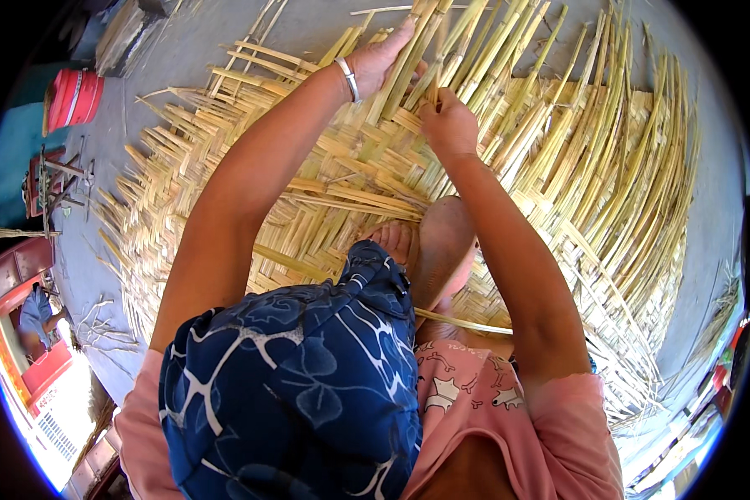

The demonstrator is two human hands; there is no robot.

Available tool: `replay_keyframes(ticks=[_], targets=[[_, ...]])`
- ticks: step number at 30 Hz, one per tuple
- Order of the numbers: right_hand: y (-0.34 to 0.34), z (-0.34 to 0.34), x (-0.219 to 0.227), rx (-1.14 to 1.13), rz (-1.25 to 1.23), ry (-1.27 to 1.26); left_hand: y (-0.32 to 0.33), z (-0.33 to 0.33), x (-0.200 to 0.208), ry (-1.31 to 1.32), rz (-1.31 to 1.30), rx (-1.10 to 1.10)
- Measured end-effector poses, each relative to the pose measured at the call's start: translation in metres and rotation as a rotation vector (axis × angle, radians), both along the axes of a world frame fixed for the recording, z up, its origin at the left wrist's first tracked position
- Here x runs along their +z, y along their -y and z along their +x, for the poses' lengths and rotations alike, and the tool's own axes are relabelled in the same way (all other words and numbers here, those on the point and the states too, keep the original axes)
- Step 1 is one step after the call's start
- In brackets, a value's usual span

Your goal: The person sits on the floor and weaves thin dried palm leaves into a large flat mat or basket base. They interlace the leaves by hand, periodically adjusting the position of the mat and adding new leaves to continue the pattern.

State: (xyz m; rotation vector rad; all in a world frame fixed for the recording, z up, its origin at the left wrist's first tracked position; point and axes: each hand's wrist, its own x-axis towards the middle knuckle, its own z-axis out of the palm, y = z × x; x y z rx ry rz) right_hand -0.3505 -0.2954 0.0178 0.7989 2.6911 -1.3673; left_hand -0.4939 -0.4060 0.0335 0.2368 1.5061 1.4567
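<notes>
A large woven mat of split reeds (342,158) spreads on the floor in front of me, its long loose strips (592,158) fanning out at the far side and right. My left hand (381,62), with a bangle (347,79) on its wrist, is closed around several upright reed strips (407,58) at the far edge. Its thumb shows in front, while most of its fingers are hidden behind them. Close by on the right, my right hand (450,125) makes a fist around a thin reed strip (438,62) that points away from me. My bare foot (392,237) rests on the mat.
A red round container (73,101) stands at the far left, above some wooden sticks (62,179). Another person (35,317) is by a bright doorway on the left. Loose twigs (104,325) lie on the grey floor (108,208). Blue patterned cloth (292,392) covers my lap.
</notes>
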Motion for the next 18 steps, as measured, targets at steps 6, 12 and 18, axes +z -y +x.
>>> replay_keyframes(ticks=[6, 12, 18], targets=[[0.0, 0.004, -0.008, 0.195, 0.167, -0.092, 0.021, -0.003, -0.006, 0.041, 0.169, 0.163], [-0.002, 0.004, -0.018, 0.098, 0.079, -0.191, 0.054, 0.008, -0.022, -0.247, -0.179, 0.515], [0.002, 0.008, -0.008, 0.266, 0.322, -0.135, 0.065, 0.032, -0.021, -0.339, -0.325, 0.597]])
